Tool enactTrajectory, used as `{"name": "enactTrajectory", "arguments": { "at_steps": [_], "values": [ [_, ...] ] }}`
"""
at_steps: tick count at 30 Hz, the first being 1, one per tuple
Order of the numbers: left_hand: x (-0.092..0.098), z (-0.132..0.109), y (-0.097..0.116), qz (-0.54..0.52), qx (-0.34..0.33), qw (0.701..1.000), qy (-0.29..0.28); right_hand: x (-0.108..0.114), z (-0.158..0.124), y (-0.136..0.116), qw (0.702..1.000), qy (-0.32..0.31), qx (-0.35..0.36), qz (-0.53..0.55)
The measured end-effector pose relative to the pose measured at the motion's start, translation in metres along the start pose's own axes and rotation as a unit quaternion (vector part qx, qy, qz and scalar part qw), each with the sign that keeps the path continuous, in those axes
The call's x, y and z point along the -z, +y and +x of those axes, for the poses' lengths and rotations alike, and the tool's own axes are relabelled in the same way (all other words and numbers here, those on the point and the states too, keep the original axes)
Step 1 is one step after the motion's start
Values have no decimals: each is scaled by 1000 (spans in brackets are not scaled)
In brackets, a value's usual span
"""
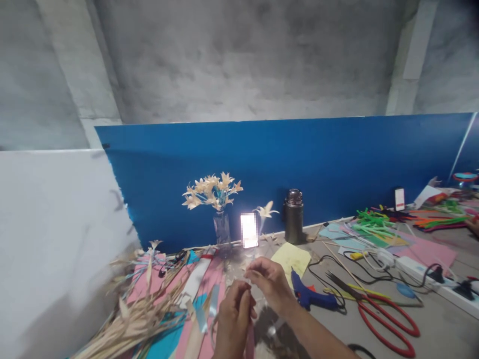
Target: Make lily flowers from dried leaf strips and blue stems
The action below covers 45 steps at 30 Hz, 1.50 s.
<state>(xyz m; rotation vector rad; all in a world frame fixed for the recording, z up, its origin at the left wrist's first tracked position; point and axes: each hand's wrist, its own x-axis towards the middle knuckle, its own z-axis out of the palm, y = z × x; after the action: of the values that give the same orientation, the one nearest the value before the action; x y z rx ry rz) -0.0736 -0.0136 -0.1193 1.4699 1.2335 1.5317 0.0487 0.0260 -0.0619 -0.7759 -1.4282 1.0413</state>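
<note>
My left hand (235,315) is low in the middle of the head view, its fingers curled and pressed together. Just above and to its right, my right hand (272,285) pinches thumb against fingertips. Whatever is in either hand is too small or hidden to make out. Beyond them a single pale flower (266,210) stands upright; its stem runs down toward my right hand, but I cannot tell whether it is held. A blue glue gun (312,294) lies right of my right wrist, with a yellow sheet (291,260) behind it.
Behind stand a glass vase (222,229) of pale flowers, a lit phone (249,230) and a dark thermos (294,217). Red-handled scissors (377,314), a power strip (437,281) and cables lie right. Dried strips (130,329) cover the left. A blue partition (262,159) closes the back.
</note>
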Motion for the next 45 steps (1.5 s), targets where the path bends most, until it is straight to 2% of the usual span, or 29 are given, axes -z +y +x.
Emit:
{"name": "enactTrajectory", "arguments": {
  "at_steps": [2, 8, 16, 24, 31, 38, 45],
  "values": [
    [0, -2, -2, 26, -3, 1000, -1, 1, -1, 2, 1000, 7, -2, 3],
    [-5, -7, 3, 98, -24, 994, 45, 1, -5, 5, 1000, 10, -9, 27],
    [4, -3, -1, 132, -53, 990, 10, 3, -12, 0, 999, 4, 40, -8],
    [6, 0, 0, 108, -56, 991, 59, 5, -13, 2, 996, -7, 79, -36],
    [8, -1, 0, 140, -46, 989, 6, 5, -14, 3, 995, 13, 83, -61],
    [7, 0, 0, 122, -37, 992, 16, 5, -16, 2, 986, 29, 131, -97],
    [6, -3, 6, 107, -50, 993, 32, 4, -17, 1, 986, 19, 128, -101]
  ]
}}
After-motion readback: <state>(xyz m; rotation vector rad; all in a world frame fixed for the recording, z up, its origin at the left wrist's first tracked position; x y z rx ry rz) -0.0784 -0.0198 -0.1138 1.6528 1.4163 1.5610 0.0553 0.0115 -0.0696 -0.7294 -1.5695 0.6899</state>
